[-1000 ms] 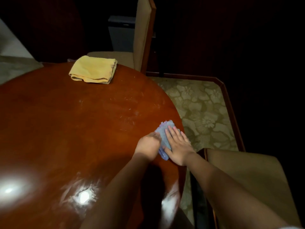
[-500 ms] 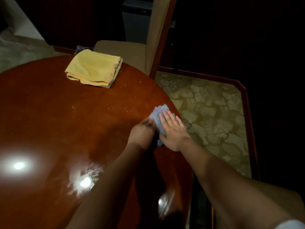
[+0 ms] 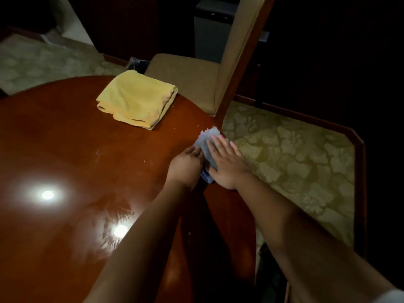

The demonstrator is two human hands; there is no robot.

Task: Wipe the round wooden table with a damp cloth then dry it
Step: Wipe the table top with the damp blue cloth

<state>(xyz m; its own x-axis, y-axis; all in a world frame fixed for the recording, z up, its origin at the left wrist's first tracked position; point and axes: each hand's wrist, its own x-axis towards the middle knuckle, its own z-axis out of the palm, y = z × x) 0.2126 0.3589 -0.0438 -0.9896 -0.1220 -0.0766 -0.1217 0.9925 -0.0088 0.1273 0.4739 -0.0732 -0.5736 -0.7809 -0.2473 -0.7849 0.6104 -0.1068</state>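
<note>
Glossy round reddish-brown tabletop [image 3: 65,138], two bright lamp glares on its polish. Toward its far edge lies a soft folded yellow towel [image 3: 137,99], thick and rumpled. Right of the towel, at the tabletop's right rim, the left hand [image 3: 185,164] rests against a small fuzzy blue cloth [image 3: 206,143], fingers loosely bent, grip hard to judge. The right hand [image 3: 227,162] presses flat on that cloth, fingers straight, hiding most of it. Beyond the towel stands a tan upholstered chair [image 3: 231,62], its top cut off.

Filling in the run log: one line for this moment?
phase: damp wipe | both hands on blue cloth at table right edge | yellow towel folded, untouched
</note>
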